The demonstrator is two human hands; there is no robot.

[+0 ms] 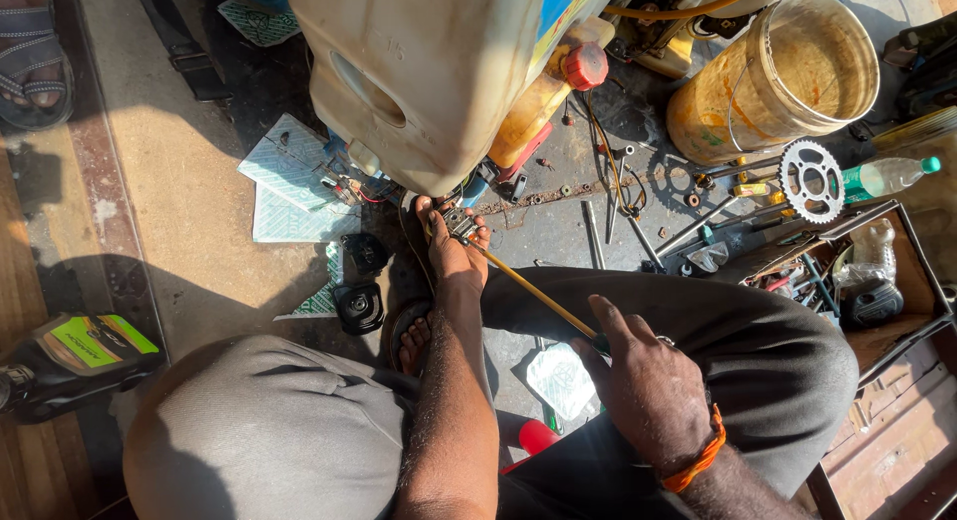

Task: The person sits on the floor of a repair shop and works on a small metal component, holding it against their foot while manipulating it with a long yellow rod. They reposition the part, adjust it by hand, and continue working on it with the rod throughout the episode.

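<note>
Two closed hands: left hand [457, 249] pinches small metal part [460, 222] under tank [419, 71], right hand [643, 380] grips rod [528, 291].

My floor [199, 231] is oil-stained beyond my hands; a sprocket [810, 180], a plastic bottle [887, 175] and loose tools [698, 226] lie right of them, patterned sheets [294, 186] left.

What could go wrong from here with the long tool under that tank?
The long yellow-shafted tool could slip off the small metal part pinched in the left hand, jabbing its fingers. The right hand drives it from far back, so aim may wander. Loose metal tools crowd the floor.
</note>
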